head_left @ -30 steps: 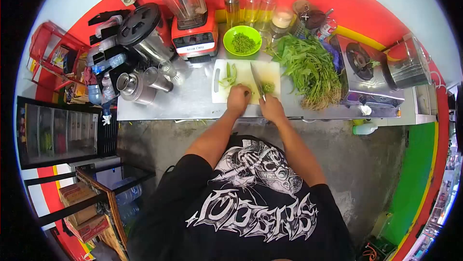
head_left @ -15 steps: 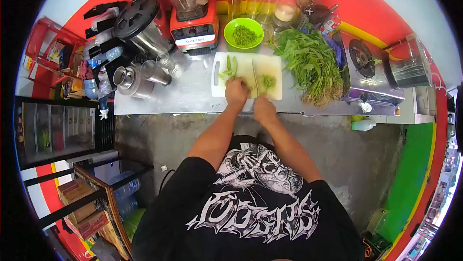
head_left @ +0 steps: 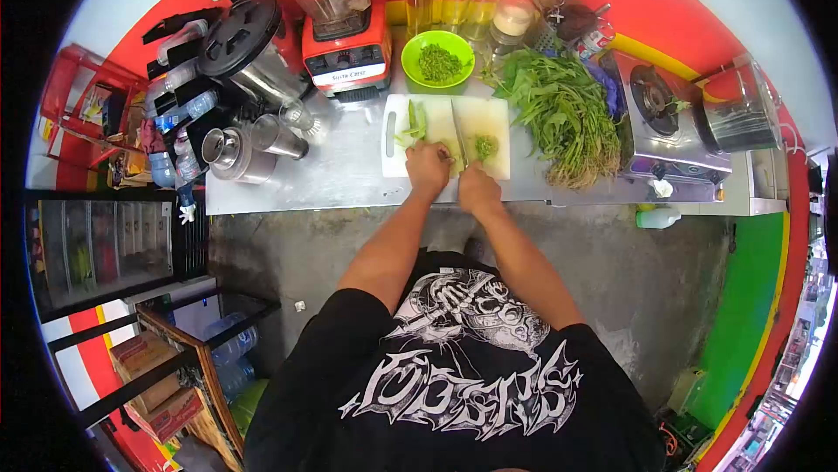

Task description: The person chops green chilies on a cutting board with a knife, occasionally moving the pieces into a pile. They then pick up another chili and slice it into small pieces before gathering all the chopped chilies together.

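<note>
On a white cutting board at the table's front edge, my right hand is closed round the handle of a knife, whose blade points away from me. Just left of the blade rests my left hand, its fingers curled on the board; what they hold is too small to make out. Green pieces lie beyond my left hand. A small pile of chopped greens is to the right of the knife. Behind the board stands a bright green bowl with chopped greens inside.
Leafy greens with roots lie right of the board, beside a gas stove. A red blender, oil bottles and a jar stand at the back. Metal shakers and a lidded steel container are on the left.
The view has shifted slightly. My right hand sits a little nearer the board with the knife. My left hand has barely moved.
</note>
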`<state>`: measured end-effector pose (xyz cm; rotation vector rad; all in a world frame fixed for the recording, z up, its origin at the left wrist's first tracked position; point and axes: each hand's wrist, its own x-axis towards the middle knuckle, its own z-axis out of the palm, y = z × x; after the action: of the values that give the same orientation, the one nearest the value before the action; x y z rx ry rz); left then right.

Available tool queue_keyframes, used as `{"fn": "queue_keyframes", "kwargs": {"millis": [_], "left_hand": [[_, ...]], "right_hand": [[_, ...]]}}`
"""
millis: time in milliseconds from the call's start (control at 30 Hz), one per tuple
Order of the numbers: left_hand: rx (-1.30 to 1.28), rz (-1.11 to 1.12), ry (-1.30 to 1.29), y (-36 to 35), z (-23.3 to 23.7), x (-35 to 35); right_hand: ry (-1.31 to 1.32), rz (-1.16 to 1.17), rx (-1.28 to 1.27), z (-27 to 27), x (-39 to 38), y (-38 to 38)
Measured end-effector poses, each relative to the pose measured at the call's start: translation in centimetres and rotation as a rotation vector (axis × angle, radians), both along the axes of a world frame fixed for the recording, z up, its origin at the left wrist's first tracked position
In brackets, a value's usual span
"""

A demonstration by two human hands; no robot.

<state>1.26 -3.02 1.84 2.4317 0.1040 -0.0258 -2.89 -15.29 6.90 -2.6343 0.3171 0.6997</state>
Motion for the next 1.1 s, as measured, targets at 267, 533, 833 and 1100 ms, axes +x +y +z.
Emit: {"fn": "queue_keyframes", "kwargs": {"millis": [267, 533, 833, 1100], "left_hand": [[0.033, -0.022, -0.060, 0.0, 0.3, -0.6], [-0.047, -0.056, -0.009, 0.7, -0.7, -0.1], [-0.191, -0.066, 0.159, 1.1, -2.2, 1.2], [-0.108, -0.025, -0.120, 1.0, -1.6, -0.3]], "right_hand": [[-0.052, 0.039, -0.018, -1.1, -1.2, 0.5], [-0.038, -0.045, 0.051, 0.1, -2.0, 0.9], [-0.001, 0.043, 0.051, 0.9, -0.4, 0.2], [-0.030, 0.094, 0.017, -0.1, -0.4, 0.0]]}}
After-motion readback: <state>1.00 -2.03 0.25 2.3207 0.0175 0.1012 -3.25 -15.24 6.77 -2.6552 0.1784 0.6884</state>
